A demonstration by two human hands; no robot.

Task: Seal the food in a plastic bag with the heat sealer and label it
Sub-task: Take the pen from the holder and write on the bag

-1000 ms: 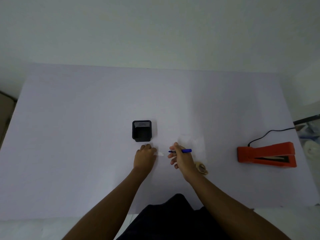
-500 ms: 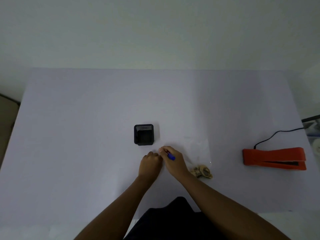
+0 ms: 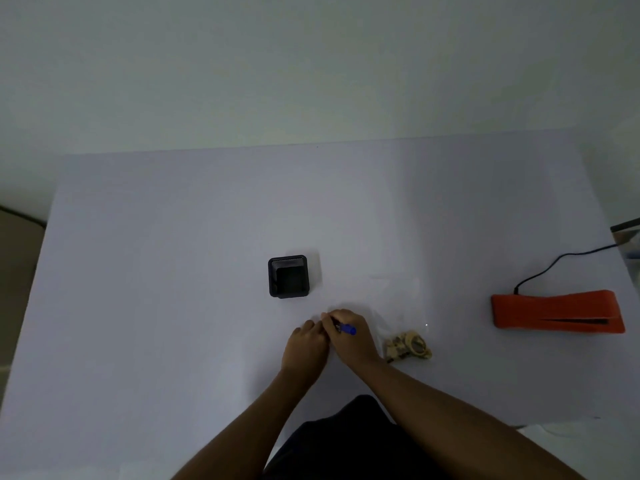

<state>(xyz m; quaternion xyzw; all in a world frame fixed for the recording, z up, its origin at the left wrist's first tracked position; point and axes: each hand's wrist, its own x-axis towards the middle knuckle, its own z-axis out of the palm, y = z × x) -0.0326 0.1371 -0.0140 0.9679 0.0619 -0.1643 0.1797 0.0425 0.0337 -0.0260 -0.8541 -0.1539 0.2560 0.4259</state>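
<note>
A: Your right hand (image 3: 351, 336) grips the blue pen (image 3: 346, 329), tip toward your left hand (image 3: 306, 348), whose fingers curl down on the table (image 3: 173, 306); what they hold I cannot tell.

B: And the bag?

A: The clear plastic bag (image 3: 398, 306) lies flat just right of your hands, food (image 3: 408, 346) at its near end. The black holder (image 3: 288, 277) stands beyond them. The orange heat sealer (image 3: 557, 311) sits well apart, near the right edge.
</note>
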